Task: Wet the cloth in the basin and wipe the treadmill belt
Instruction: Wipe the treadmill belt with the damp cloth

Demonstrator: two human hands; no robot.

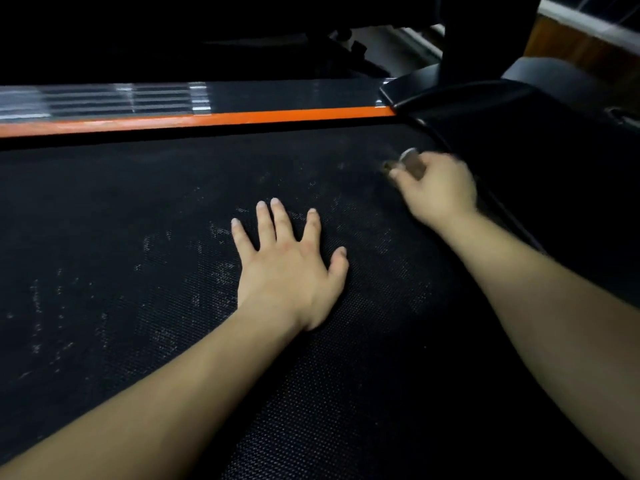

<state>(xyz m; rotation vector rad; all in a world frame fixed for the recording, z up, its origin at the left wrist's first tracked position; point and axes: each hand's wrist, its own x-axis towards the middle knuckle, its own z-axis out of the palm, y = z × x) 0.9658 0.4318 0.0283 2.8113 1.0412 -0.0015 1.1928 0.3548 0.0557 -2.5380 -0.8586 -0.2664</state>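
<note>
The black textured treadmill belt [138, 237] fills most of the view and carries pale dusty smears near its middle. My left hand [287, 268] lies flat on the belt, palm down, fingers spread, holding nothing. My right hand [436, 185] is at the belt's far right end, blurred, its fingers closed around a small dark bunched thing with a pale edge [407, 162], which looks like the cloth. No basin is in view.
An orange strip [207, 120] and a ribbed side rail [104, 100] run along the belt's far edge. The black motor cover [519, 126] and an upright post [485, 32] stand at the right. Wooden floor [588, 53] shows at top right.
</note>
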